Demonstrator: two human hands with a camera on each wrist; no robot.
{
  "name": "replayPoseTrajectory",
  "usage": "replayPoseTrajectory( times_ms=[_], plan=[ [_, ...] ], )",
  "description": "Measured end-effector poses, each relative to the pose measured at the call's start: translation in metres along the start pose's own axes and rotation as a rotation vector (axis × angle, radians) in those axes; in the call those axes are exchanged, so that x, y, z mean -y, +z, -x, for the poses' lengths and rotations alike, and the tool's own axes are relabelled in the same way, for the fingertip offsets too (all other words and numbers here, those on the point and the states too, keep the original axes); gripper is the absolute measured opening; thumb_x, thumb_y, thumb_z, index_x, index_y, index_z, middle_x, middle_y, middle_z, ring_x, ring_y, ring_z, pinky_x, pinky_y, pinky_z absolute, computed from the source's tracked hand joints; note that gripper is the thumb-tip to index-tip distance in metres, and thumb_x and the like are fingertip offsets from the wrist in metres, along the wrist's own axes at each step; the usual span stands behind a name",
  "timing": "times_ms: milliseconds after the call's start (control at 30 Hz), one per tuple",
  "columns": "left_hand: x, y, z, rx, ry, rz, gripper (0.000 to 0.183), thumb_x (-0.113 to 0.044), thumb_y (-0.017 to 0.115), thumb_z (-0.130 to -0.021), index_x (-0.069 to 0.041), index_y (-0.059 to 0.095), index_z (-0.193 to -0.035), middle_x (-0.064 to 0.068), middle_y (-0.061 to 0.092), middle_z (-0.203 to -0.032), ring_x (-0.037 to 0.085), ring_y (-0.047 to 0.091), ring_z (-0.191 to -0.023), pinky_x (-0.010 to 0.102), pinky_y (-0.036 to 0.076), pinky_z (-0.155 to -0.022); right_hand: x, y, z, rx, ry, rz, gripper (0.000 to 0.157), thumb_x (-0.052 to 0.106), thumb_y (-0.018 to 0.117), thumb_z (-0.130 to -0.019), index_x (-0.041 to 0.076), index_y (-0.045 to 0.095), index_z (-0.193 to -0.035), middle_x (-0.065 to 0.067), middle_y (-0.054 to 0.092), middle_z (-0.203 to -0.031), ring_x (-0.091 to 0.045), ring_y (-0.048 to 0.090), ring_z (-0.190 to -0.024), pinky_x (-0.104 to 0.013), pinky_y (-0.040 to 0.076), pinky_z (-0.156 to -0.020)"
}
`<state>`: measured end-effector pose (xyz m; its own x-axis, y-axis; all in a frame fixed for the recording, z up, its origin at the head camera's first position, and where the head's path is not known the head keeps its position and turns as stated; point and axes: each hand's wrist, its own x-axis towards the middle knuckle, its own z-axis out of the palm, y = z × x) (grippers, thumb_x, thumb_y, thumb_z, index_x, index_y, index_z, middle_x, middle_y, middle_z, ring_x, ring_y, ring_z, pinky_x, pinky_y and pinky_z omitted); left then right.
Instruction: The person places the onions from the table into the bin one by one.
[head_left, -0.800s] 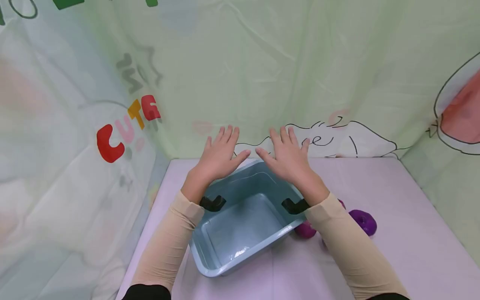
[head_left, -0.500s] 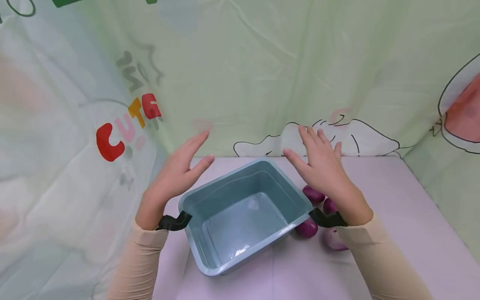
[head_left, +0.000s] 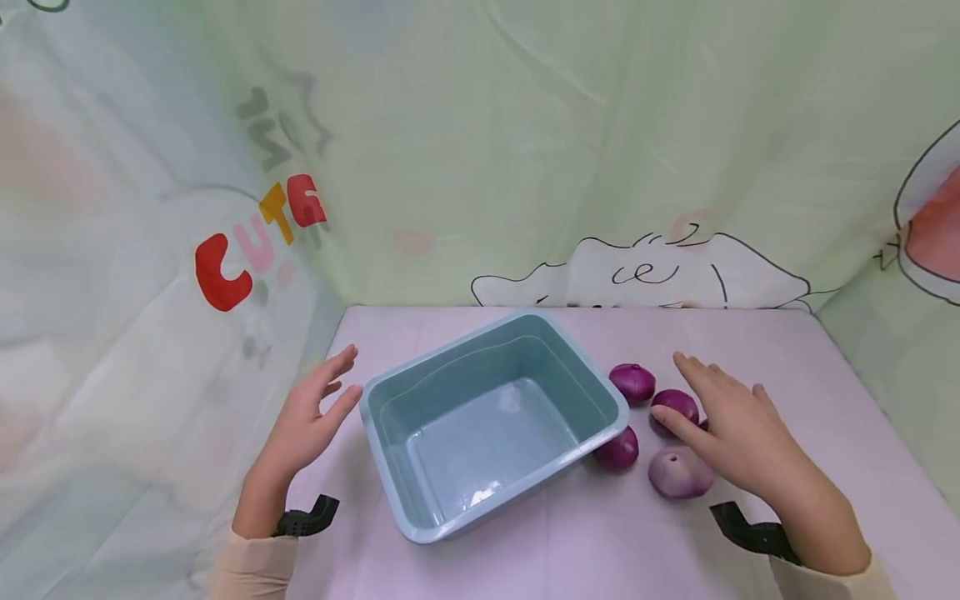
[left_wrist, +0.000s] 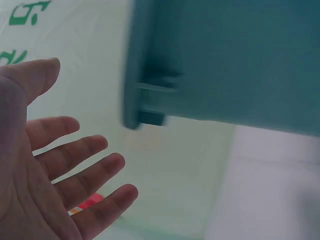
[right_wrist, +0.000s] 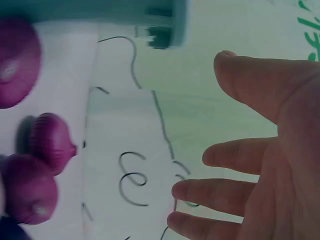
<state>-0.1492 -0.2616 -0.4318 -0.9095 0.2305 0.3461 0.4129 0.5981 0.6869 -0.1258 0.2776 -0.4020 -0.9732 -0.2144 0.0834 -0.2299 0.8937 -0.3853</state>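
Note:
A blue-grey plastic basin [head_left: 495,425] sits at an angle on the table, with nothing inside it. My left hand [head_left: 300,429] hovers off its left side, fingers spread and holding nothing; the left wrist view shows the palm and the basin's outer wall [left_wrist: 240,60] apart from it. Over to the right, several purple onions [head_left: 632,383] lie beside the basin, one of them a paler onion [head_left: 681,472]. Above them is my right hand [head_left: 742,437], its fingers extended and nothing in it. It partly covers an onion in the head view.
A pale lilac cloth [head_left: 585,542] covers the table. Printed curtains [head_left: 450,167] stand behind and at both sides, close to the table's far edge. Each wrist carries a black camera mount [head_left: 753,533].
Both hands have drawn apart and back from above the basin, the left to its left side, the right over the onions. The basin stays in place, and more onions show.

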Motion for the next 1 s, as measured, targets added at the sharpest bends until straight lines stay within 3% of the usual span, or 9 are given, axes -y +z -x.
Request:
replayPoseTrajectory(
  times_ms=[233,400,533,767,1000],
  plan=[
    [0.017,0.027,0.025,0.027,-0.125,0.117,0.067,-0.023,0.064,-0.106,-0.016,0.031,-0.164,0.01,0.043,-0.16,0.033,0.051,-0.138,0.056,0.047,-0.104,-0.017,0.034,0.022,-0.044,0.02,-0.031,0.09,0.053,0.069,-0.097,-0.007,0.036,-0.156,-0.042,0.038,-0.15,-0.067,0.032,-0.134,-0.088,0.01,-0.1],
    [0.016,0.041,0.035,0.042,-0.203,0.225,0.071,-0.022,0.061,-0.107,-0.022,0.023,-0.167,0.009,0.037,-0.163,0.035,0.048,-0.14,0.057,0.047,-0.103,-0.027,0.058,0.035,-0.168,0.018,-0.032,0.087,0.044,0.076,-0.094,-0.01,0.041,-0.152,-0.042,0.043,-0.146,-0.066,0.038,-0.13,-0.087,0.022,-0.098],
    [0.017,0.05,0.042,0.03,-0.21,0.305,0.068,-0.021,0.057,-0.109,-0.021,0.021,-0.167,0.01,0.034,-0.165,0.038,0.042,-0.144,0.059,0.043,-0.105,-0.031,0.074,0.045,-0.212,0.103,0.018,0.086,0.045,0.077,-0.092,-0.012,0.045,-0.147,-0.042,0.047,-0.141,-0.063,0.044,-0.125,-0.084,0.035,-0.089],
    [0.019,0.057,0.055,0.06,-0.209,0.33,0.052,-0.022,0.05,-0.112,-0.016,0.036,-0.162,0.01,0.05,-0.154,0.033,0.053,-0.135,0.056,0.048,-0.102,-0.034,0.095,0.062,-0.158,0.306,0.05,0.089,0.055,0.075,-0.091,-0.014,0.049,-0.14,-0.045,0.048,-0.132,-0.066,0.048,-0.112,-0.08,0.042,-0.08],
    [0.014,0.054,0.06,0.092,-0.225,0.293,0.05,-0.024,0.05,-0.112,-0.014,0.041,-0.16,0.01,0.052,-0.153,0.033,0.056,-0.133,0.056,0.051,-0.099,-0.037,0.112,0.064,-0.074,0.352,0.068,0.094,0.054,0.077,-0.089,-0.015,0.044,-0.144,-0.046,0.049,-0.129,-0.064,0.052,-0.106,-0.077,0.045,-0.076]
  ],
)
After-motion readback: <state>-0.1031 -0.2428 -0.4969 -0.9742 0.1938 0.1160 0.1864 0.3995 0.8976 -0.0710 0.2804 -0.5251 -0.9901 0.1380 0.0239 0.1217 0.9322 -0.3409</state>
